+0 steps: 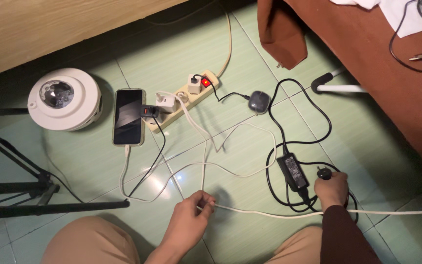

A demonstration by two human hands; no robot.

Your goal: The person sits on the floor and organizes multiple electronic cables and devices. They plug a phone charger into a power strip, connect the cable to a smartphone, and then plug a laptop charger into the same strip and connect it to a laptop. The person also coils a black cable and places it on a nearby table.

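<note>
the person kneels on a pale green tiled floor (98, 161), knees in tan trousers at the bottom edge. the left hand (191, 215) is closed in a pinch on a thin cream-white cable (269, 213), thumb and fingertips narrow around it. that cable runs nearly level across the lower part of the view, from the pinch out to the right edge, passing just below the right hand; its long axis lies left to right in front of the knees. the right hand (331, 189), in a dark maroon sleeve, is curled around a black round-pin plug (324, 172) that sticks up above the knuckles, and it rests on coils of black cord (289, 115). just to the left of that hand lies a black rectangular power adapter brick (293, 171), its long axis tilted toward the upper left.

farther away, well apart from both hands, a cream power strip with a lit red switch (185, 99) lies slanted on the tiles, holding white chargers. a dark-screened phone in a clear case (128, 116) lies just beside its left end, and a white round dome-topped lamp (65, 99) sits further left. a black tripod's legs (10, 188) cross the left edge. the left hand is the nearer to the strip and the phone; the right is the nearer to the brick.
</note>
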